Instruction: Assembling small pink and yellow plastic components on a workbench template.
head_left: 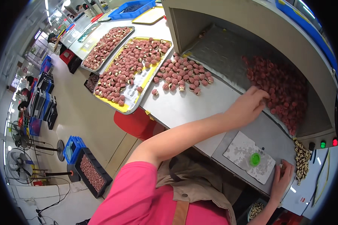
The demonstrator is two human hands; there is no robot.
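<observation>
My left hand (pixel 253 103) reaches across the bench to the opening of the beige booth, its fingers curled beside a heap of small dark-red cap-shaped pieces (pixel 279 92). Whatever its fingertips hold is hidden. Lower right, my right hand (pixel 283 176) has its fingers pinched by the bench edge; a tiny pale piece (pixel 281 165) shows at the fingertips, too small to name. Between the hands lies a speckled white plate (pixel 238 152) with a round green cup-like piece (pixel 255 159) on it. Pale-and-dark small pieces (pixel 302 161) are heaped beyond my right hand.
Red-and-cream ball-shaped pieces (pixel 182 73) lie loose on the bench, beside a yellow-lined tray (pixel 139 80) and a second tray (pixel 95 68) of them. The booth wall (pixel 251 9) arches over the work area. Red and green buttons (pixel 323 144) sit at its right end.
</observation>
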